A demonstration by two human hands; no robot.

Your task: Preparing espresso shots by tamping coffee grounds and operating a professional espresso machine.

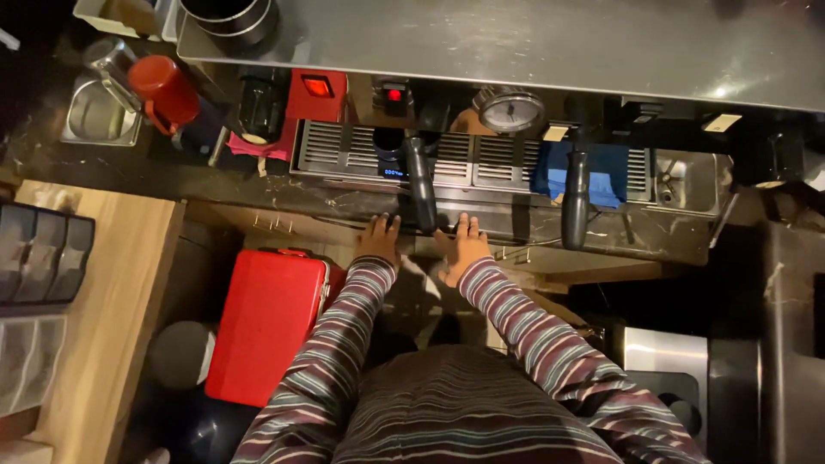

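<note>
small blue-lit screen (394,173) (drip tray), pale tags (556,133)

Both the left hand (378,238) and the right hand (461,245) rest flat with fingers spread on the dark marble counter edge (258,185), either side of a black portafilter handle (420,183) under the espresso machine (516,39).

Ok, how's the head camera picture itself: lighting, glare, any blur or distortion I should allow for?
Head view: dim, warm light overall; the floor area by the red case sinks into shadow. Soft glare on the machine's steel top, and the red switch glows. Both hands, left hand and right hand, are slightly soft. Wide-angle bending shows at the frame edges.
</note>
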